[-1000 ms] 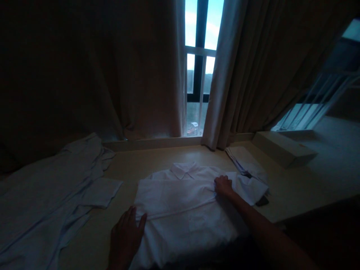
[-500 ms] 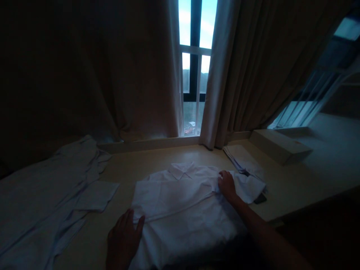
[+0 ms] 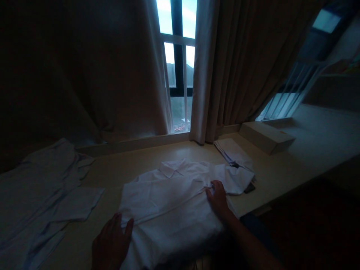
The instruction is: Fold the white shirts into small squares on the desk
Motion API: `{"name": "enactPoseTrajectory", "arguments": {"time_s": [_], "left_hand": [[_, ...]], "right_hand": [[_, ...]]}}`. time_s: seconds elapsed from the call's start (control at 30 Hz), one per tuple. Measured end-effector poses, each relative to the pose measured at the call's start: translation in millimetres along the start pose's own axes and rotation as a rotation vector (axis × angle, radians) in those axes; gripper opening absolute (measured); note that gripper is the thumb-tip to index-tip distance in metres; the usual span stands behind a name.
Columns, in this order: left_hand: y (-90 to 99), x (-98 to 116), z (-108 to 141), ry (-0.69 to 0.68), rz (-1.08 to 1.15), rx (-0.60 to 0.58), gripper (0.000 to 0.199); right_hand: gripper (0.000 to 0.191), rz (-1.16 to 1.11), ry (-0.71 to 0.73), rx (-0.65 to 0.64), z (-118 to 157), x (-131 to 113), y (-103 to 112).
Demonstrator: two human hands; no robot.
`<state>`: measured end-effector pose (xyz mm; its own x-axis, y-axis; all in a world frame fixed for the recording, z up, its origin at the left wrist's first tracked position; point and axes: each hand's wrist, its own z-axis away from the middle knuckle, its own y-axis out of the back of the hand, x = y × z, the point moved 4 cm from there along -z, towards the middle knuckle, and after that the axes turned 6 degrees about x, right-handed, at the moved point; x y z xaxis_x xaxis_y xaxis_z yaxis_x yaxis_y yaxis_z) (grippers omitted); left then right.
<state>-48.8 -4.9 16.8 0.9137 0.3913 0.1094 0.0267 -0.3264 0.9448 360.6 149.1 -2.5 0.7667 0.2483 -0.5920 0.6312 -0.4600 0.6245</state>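
1. Left hand (image 3: 111,240): left of the narrow window (image 3: 180,75), palm down, open, thumb spread from fingers at the cloth's edge.
2. Right hand (image 3: 217,197): right of the window, thumb and fingers bent about puckered cloth; cannot tell if gripping.
3. White shirt (image 3: 171,206): pointed collar, soft creases, on smooth counter (image 3: 277,170) before the window.
4. Rumpled second shirt (image 3: 42,191) left of it.

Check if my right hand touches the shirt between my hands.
Touching. The head view shows your right hand with fingers on the shirt where it bunches.
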Motion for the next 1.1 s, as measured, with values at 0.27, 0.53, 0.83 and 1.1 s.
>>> {"name": "enactPoseTrajectory", "arguments": {"time_s": [0.27, 0.53, 0.83, 1.1], "left_hand": [[-11.4, -6.7, -1.8, -0.039, -0.107, 0.009, 0.065], [-17.8, -11.3, -1.7, -0.079, -0.121, -0.013, 0.059], [-18.3, -10.3, -6.0, 0.003, -0.136, -0.089, 0.068], [-20.7, -13.7, -6.7, 0.031, -0.151, -0.131, 0.067]], "right_hand": [[0.019, 0.282, 0.168, -0.188, -4.9, -10.1, 0.7], [0.024, 0.354, 0.416, -0.454, -18.4, -5.8, 18.3], [0.033, 0.095, 0.288, -0.321, -18.6, 15.7, 18.2], [0.030, 0.181, 0.072, -0.275, -34.4, 12.9, 17.5]]}}
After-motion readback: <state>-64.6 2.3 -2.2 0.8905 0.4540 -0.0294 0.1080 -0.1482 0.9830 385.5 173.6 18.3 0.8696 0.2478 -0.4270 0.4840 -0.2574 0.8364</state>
